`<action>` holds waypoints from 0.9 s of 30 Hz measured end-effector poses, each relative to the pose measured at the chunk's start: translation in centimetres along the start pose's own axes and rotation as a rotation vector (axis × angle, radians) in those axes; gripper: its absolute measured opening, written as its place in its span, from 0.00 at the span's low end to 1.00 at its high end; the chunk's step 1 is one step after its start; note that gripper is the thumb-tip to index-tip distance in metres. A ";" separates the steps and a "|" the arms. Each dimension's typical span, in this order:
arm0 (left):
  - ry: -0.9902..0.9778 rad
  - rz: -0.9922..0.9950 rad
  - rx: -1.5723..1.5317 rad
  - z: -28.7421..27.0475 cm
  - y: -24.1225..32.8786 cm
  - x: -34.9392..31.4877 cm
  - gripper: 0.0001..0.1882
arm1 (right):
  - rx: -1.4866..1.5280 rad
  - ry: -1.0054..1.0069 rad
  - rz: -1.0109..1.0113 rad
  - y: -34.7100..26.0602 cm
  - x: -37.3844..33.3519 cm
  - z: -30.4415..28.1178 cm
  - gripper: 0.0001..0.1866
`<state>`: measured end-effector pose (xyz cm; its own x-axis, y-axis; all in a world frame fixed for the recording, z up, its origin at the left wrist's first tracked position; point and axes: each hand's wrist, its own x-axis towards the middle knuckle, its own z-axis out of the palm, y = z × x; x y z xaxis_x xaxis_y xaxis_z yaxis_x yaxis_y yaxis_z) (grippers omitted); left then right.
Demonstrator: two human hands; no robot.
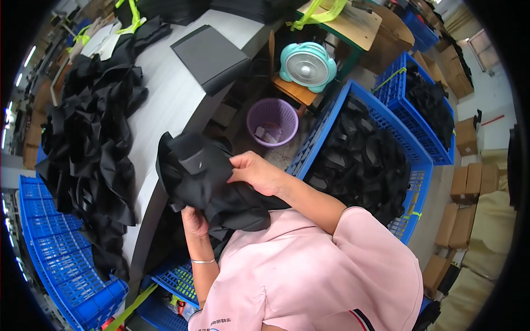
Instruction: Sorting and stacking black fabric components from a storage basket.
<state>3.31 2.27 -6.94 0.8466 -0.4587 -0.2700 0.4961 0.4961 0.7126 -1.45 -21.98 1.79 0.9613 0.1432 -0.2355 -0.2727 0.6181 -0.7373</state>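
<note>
A floppy black fabric piece [201,182] is held up in front of my body, beside the grey table's edge. My right hand [255,173] pinches its right side between thumb and fingers. Lower down, my left hand [195,222] grips the bottom left of the same piece, its fingertips partly hidden behind the cloth. A small, shiny dark grey patch with a white mark shows on the upper part of the fabric. More dark cloth hangs below, and I cannot tell whether it belongs to this piece.
Heaped black fabric [94,127] covers the left of the grey table [157,88], near a dark flat stack [210,55]. At right stands a blue crate [426,165] full of black pieces. A purple basket [251,129] and a turquoise fan [306,67] are ahead.
</note>
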 end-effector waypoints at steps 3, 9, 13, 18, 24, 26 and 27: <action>-0.195 -0.235 -0.294 3.3 0.3 -0.9 0.29 | 0.187 0.148 -0.064 1.0 0.0 -1.3 0.10; -0.308 -0.270 -0.471 3.0 -1.0 0.8 0.28 | -0.003 0.221 -0.213 -0.1 -2.2 -0.5 0.08; -0.214 -0.110 -0.080 5.2 -0.6 -0.9 0.17 | -0.134 0.351 -0.320 2.9 -1.7 -5.7 0.12; -0.022 -0.429 -0.344 8.7 -2.7 1.4 0.18 | -0.228 0.495 -0.352 2.4 -3.8 -6.5 0.18; -0.139 -0.272 -0.144 12.5 0.3 3.0 0.21 | -0.303 0.572 -0.548 -0.6 -5.6 -2.9 0.15; -0.114 -0.294 -0.167 12.3 0.0 3.3 0.21 | -0.197 0.583 -0.550 -1.6 -5.5 -1.0 0.13; -0.087 -0.317 -0.187 12.0 -0.3 3.5 0.20 | -0.200 0.578 -0.545 -1.6 -5.4 -1.6 0.13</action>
<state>3.82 -8.29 -0.35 0.6295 -0.6680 -0.3969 0.7646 0.4415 0.4696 -6.29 -24.98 3.22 0.8035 -0.5923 -0.0598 0.1726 0.3279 -0.9288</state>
